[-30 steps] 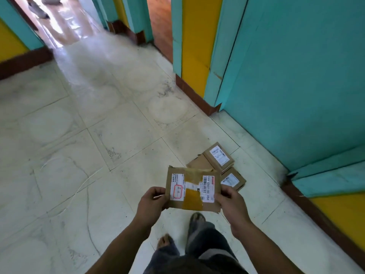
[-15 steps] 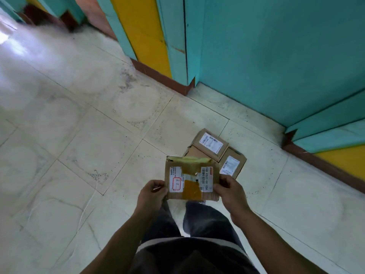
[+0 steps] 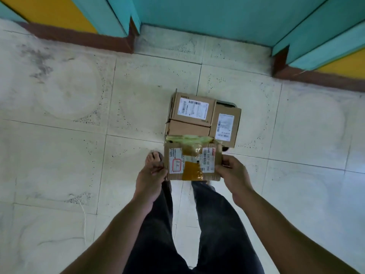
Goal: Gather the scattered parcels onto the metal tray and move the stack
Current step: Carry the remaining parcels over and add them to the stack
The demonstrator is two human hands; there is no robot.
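Walked up: stack of brown cardboard boxes (image 3: 194,110) on the barely visible dark metal tray (image 3: 227,104) now sits directly below, left hand (image 3: 152,176) and right hand (image 3: 232,173) each gripping an end of the taped brown cardboard parcel (image 3: 192,161), likely placing next.

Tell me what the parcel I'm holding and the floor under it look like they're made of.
Held parcel: brown cardboard, matte, with creased, ragged edges, glossy amber tape and white paper labels. Floor: pale stone-like or terrazzo tiles, probably polished, judging by straight grout lines, dark specks and a soft sheen.
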